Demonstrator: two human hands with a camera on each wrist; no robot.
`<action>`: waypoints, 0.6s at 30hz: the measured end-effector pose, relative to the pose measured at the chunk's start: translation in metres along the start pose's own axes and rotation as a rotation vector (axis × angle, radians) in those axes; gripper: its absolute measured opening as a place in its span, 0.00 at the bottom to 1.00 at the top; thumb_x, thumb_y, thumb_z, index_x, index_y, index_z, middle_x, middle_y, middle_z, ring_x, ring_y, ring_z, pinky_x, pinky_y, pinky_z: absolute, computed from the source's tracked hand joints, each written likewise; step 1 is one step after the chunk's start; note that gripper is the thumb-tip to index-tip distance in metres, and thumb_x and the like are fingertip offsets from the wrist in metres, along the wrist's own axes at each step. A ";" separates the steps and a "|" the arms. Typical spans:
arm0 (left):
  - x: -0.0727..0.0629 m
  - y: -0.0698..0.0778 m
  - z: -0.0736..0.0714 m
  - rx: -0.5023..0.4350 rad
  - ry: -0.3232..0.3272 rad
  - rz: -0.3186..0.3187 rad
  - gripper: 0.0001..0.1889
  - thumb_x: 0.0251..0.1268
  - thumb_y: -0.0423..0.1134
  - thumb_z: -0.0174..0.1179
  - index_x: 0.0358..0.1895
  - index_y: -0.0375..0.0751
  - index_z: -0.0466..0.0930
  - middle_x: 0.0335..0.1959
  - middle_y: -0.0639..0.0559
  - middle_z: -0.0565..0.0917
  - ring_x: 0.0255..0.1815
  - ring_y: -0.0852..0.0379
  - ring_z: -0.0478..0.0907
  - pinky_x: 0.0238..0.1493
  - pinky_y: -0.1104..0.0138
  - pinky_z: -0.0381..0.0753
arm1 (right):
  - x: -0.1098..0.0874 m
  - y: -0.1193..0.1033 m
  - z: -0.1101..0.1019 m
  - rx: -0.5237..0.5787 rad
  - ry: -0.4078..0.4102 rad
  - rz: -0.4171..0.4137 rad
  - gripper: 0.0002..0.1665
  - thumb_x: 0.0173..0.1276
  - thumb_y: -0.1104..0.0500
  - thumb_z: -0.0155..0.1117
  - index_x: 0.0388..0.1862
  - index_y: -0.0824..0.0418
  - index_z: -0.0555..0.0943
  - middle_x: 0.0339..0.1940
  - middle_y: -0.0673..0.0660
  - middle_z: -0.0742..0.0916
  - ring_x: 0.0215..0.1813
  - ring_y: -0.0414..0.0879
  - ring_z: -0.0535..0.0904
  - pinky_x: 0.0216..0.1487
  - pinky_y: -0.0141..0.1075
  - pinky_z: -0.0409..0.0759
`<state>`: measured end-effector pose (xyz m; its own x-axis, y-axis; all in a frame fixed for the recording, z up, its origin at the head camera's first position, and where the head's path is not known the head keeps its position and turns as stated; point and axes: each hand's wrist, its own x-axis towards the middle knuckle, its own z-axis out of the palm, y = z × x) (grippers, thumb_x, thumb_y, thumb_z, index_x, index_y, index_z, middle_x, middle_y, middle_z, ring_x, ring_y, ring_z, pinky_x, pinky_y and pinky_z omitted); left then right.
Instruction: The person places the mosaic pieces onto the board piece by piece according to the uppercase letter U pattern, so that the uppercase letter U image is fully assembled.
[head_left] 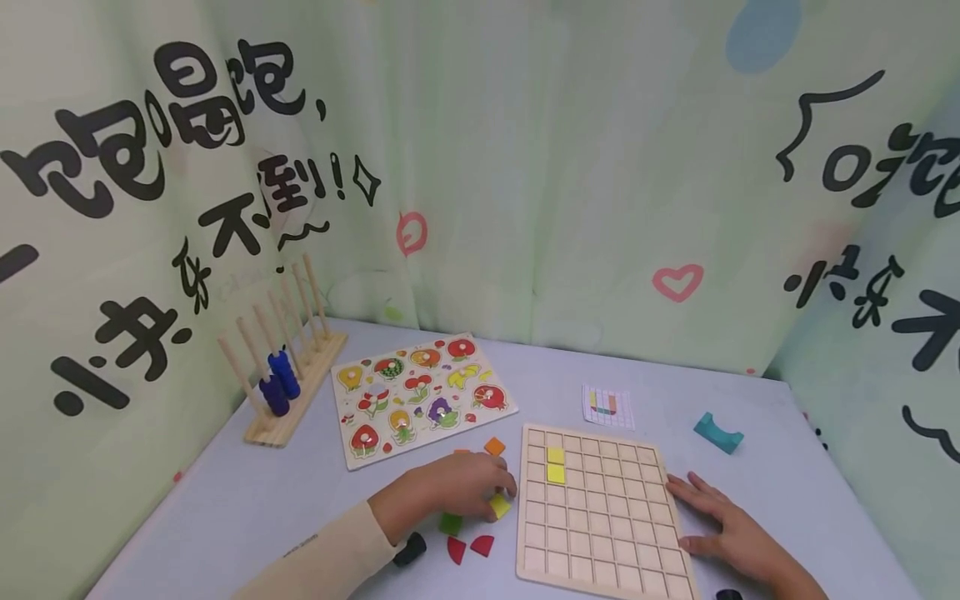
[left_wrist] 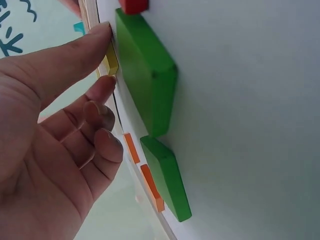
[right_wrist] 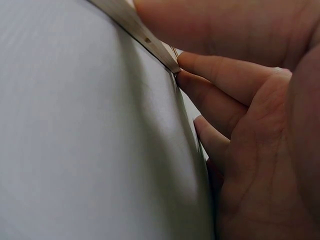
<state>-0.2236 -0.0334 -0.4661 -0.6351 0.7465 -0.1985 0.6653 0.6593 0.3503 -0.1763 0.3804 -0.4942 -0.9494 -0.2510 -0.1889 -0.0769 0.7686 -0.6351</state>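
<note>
My left hand (head_left: 467,485) reaches over the table beside a wooden grid board (head_left: 600,533). Between its thumb and index finger it pinches a yellow square block (head_left: 500,506), which also shows at the fingertips in the left wrist view (left_wrist: 111,61). Two more yellow squares (head_left: 556,473) lie in cells at the board's upper left. Near the left hand are green blocks (left_wrist: 150,75), orange blocks (head_left: 494,447) and red quarter-round pieces (head_left: 482,545). My right hand (head_left: 731,525) rests with extended fingers against the board's right edge; its fingertips touch the wooden rim (right_wrist: 145,37).
A fruit puzzle board (head_left: 420,400) lies behind the left hand. Farther left stands a wooden peg rack (head_left: 300,392) with blue pieces on it. A small pattern card (head_left: 608,407) and a teal arched block (head_left: 718,433) lie beyond the grid board. Printed curtains (head_left: 480,167) enclose the table.
</note>
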 end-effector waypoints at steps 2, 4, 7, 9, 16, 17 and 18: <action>0.000 0.000 0.001 0.003 0.002 0.027 0.20 0.53 0.41 0.74 0.51 0.58 0.84 0.39 0.69 0.77 0.38 0.71 0.72 0.43 0.75 0.75 | -0.001 0.000 0.001 0.002 0.001 -0.003 0.52 0.50 0.47 0.75 0.72 0.63 0.66 0.74 0.72 0.58 0.72 0.74 0.46 0.59 0.73 0.50; 0.000 0.000 0.001 -0.005 0.000 0.035 0.19 0.53 0.41 0.74 0.51 0.58 0.84 0.38 0.69 0.78 0.38 0.71 0.72 0.42 0.76 0.75 | -0.001 0.000 0.001 0.001 0.002 -0.004 0.52 0.51 0.46 0.75 0.72 0.63 0.66 0.74 0.72 0.58 0.72 0.74 0.46 0.59 0.73 0.50; 0.000 0.001 0.002 -0.018 -0.006 0.020 0.19 0.54 0.41 0.73 0.51 0.58 0.85 0.37 0.68 0.77 0.36 0.70 0.72 0.40 0.75 0.75 | 0.000 -0.001 0.001 -0.001 0.001 -0.007 0.51 0.52 0.47 0.75 0.72 0.63 0.66 0.74 0.73 0.57 0.72 0.75 0.46 0.58 0.74 0.50; -0.001 0.001 0.002 -0.022 -0.008 0.006 0.19 0.55 0.42 0.73 0.51 0.58 0.85 0.36 0.68 0.77 0.36 0.70 0.72 0.40 0.75 0.75 | -0.001 -0.001 0.001 -0.004 0.000 -0.005 0.51 0.52 0.47 0.75 0.72 0.63 0.66 0.74 0.73 0.58 0.72 0.75 0.46 0.58 0.74 0.51; -0.003 0.001 0.003 -0.021 -0.010 -0.003 0.17 0.56 0.44 0.72 0.50 0.57 0.85 0.33 0.67 0.76 0.34 0.69 0.71 0.38 0.75 0.74 | -0.002 -0.002 0.001 -0.012 0.009 -0.004 0.51 0.51 0.47 0.75 0.72 0.63 0.66 0.74 0.73 0.58 0.72 0.74 0.47 0.58 0.74 0.51; -0.003 0.001 0.003 -0.009 -0.009 -0.003 0.16 0.56 0.44 0.72 0.49 0.57 0.86 0.33 0.67 0.75 0.34 0.68 0.71 0.37 0.75 0.74 | -0.002 -0.002 0.001 -0.010 0.011 -0.005 0.51 0.51 0.47 0.75 0.72 0.63 0.67 0.74 0.73 0.58 0.72 0.74 0.47 0.58 0.74 0.51; -0.003 0.001 0.003 0.001 -0.008 -0.005 0.15 0.56 0.44 0.72 0.49 0.57 0.86 0.32 0.67 0.75 0.34 0.68 0.70 0.37 0.75 0.74 | -0.002 -0.002 0.002 -0.007 0.013 -0.008 0.51 0.51 0.47 0.75 0.72 0.63 0.67 0.74 0.73 0.58 0.72 0.74 0.47 0.58 0.73 0.51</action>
<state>-0.2197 -0.0346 -0.4677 -0.6349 0.7441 -0.2077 0.6627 0.6628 0.3486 -0.1732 0.3781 -0.4935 -0.9527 -0.2493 -0.1738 -0.0866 0.7710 -0.6310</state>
